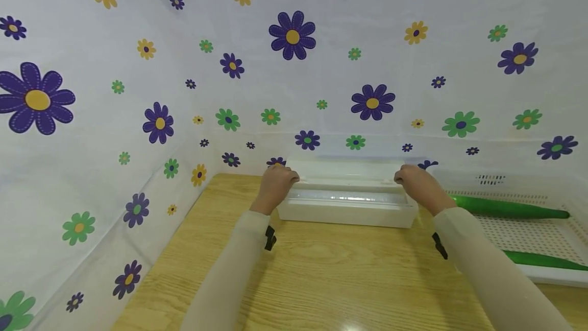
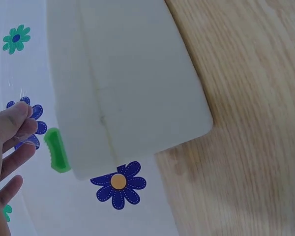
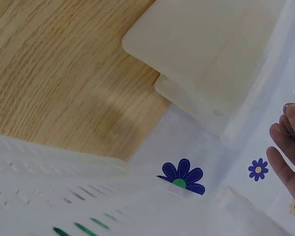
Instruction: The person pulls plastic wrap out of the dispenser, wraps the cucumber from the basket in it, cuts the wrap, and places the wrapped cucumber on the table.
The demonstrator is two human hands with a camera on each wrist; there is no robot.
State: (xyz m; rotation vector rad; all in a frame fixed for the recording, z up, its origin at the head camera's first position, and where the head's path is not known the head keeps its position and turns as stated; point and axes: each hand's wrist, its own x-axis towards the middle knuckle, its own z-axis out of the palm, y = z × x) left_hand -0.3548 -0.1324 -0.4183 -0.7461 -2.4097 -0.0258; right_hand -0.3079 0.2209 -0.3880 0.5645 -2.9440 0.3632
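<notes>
A long white film dispenser box lies at the far edge of the wooden table, against the flowered cloth wall. My left hand is curled over its left end and my right hand over its right end. In the left wrist view the left hand sits beyond the box near a green slider, its fingers pinching what looks like clear film. In the right wrist view the right hand likewise holds a glinting clear sheet past the box.
A white perforated basket stands at the right with two green cucumbers in it; its wall shows in the right wrist view. Flowered cloth walls close in the back and left sides.
</notes>
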